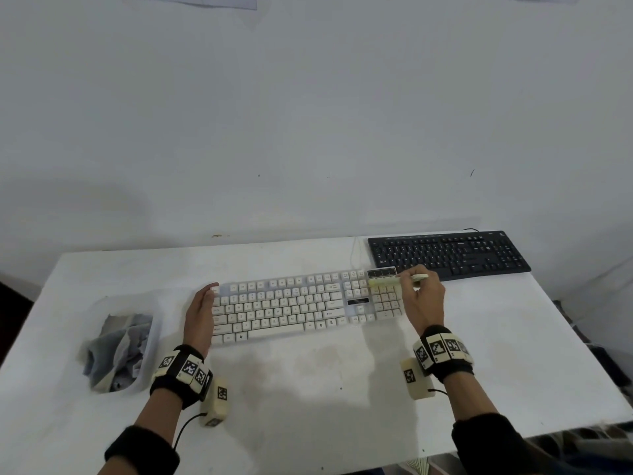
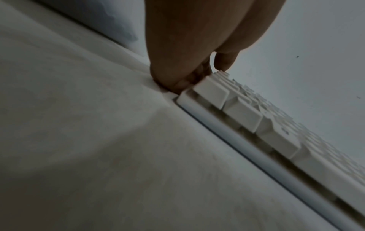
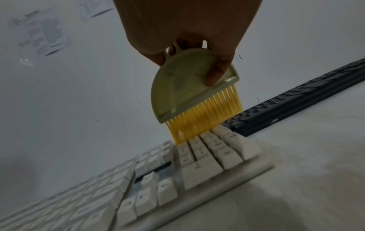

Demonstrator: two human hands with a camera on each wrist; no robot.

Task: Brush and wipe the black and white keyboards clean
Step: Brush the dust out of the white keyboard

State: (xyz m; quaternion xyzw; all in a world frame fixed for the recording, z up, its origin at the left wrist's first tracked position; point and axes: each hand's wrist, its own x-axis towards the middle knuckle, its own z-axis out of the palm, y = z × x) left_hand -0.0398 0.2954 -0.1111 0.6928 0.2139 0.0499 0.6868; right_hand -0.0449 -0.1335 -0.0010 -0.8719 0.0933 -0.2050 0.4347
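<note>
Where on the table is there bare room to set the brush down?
The widest bare patch is the table in front of the white keyboard, between the wrists. Another lies right of the right hand, below the black keyboard. Crowded: the left, by the tub of cloths.
</note>
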